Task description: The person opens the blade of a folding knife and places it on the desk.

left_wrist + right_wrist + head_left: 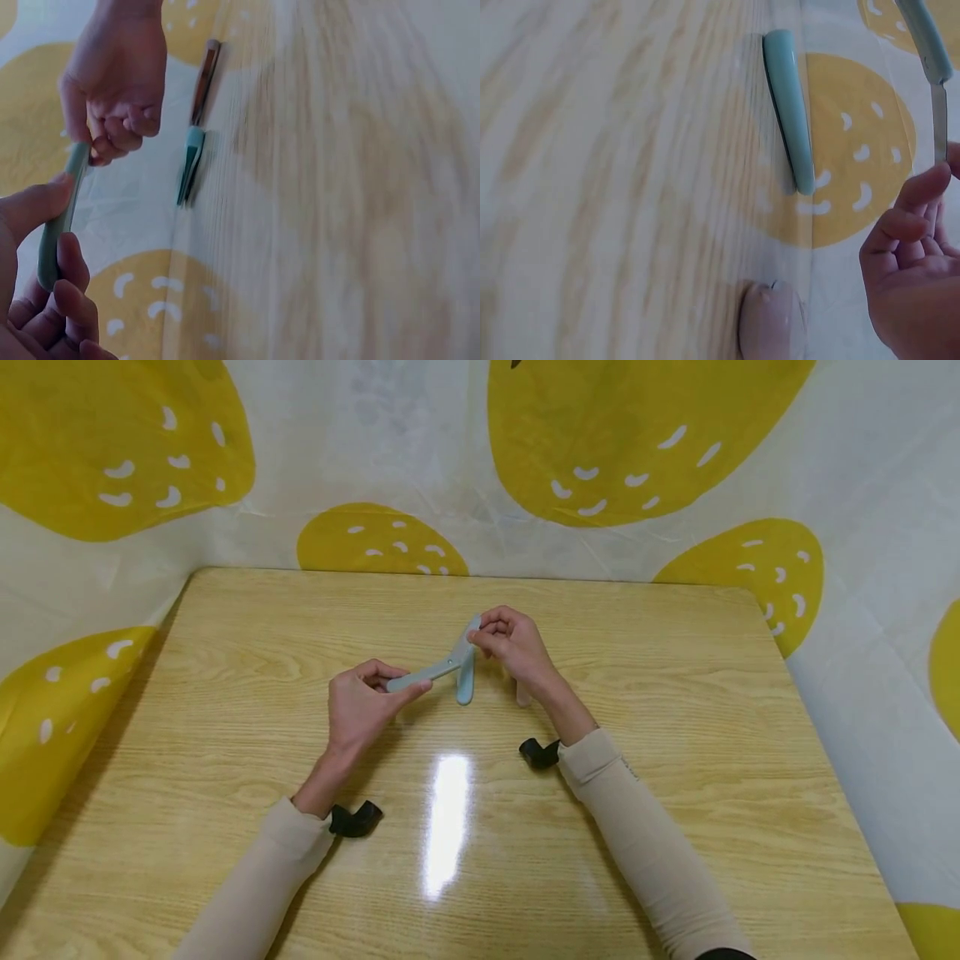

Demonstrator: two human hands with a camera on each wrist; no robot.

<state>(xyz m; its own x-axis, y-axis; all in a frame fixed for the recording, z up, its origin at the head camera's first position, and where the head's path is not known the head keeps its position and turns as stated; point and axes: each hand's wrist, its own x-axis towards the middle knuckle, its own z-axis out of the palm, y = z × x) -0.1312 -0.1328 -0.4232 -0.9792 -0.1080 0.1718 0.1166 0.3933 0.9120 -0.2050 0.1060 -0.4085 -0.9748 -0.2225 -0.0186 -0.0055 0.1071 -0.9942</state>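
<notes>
A folding knife with a pale blue-green handle (420,676) is held above the table, its blade (940,120) swung out at an angle. My left hand (356,706) grips the handle between thumb and fingers. With thumb and fingertips, my right hand (517,647) pinches the blade near its far end. Below them on the table lies a second blue-green folding knife (789,112), folded. Beside it is a pinkish one (772,322), mostly hidden behind the right hand in the head view.
The wood-grain table (675,693) backs onto a white cloth (375,443) with yellow fruit prints. Each wrist carries a black camera mount, the left one (356,819) and the right one (538,753), both low over the table. A bright light reflection lies mid-table.
</notes>
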